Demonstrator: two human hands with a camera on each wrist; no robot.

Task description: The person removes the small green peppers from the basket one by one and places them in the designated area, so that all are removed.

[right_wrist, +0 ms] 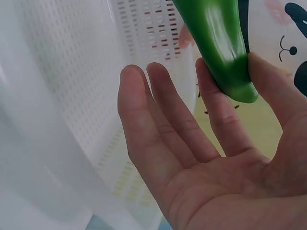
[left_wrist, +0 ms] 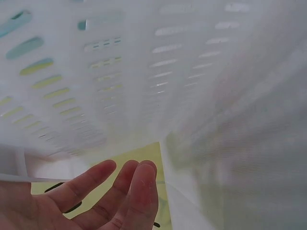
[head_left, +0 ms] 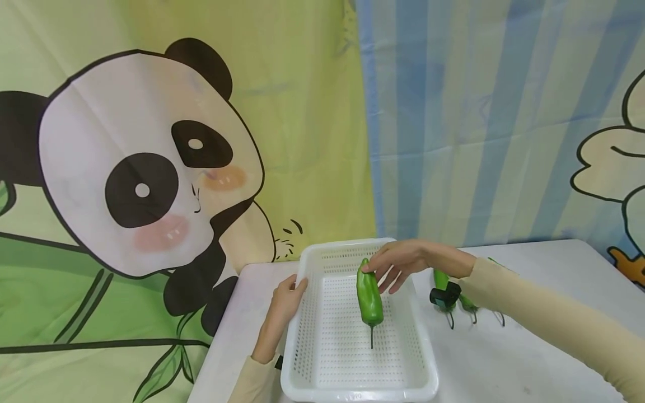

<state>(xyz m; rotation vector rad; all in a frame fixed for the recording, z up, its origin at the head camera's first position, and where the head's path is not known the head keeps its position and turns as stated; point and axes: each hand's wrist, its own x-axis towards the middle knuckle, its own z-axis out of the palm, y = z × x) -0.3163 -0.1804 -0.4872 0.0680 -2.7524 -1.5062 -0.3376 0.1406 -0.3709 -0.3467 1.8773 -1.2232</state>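
Note:
My right hand (head_left: pixel 400 262) pinches a long green pepper (head_left: pixel 370 299) near its tapered tip, between thumb and forefinger. The pepper hangs stem down over the white plastic basket (head_left: pixel 425 358). In the right wrist view the other fingers of the right hand (right_wrist: pixel 206 158) stand extended, apart from the pepper (right_wrist: pixel 218 43). My left hand (head_left: pixel 284 302) is at the basket's left rim. Seen from the left wrist, the left hand's fingers (left_wrist: pixel 108 201) are loosely bent beside the basket's slotted wall (left_wrist: pixel 110 62), holding nothing.
Several more green peppers (head_left: pixel 468 304) lie on the white table (head_left: pixel 534 347) right of the basket, partly hidden by the right forearm and a black wrist device (head_left: pixel 445 295). A panda-printed curtain (head_left: pixel 312 140) and a striped blue one (head_left: pixel 453 112) hang behind the table.

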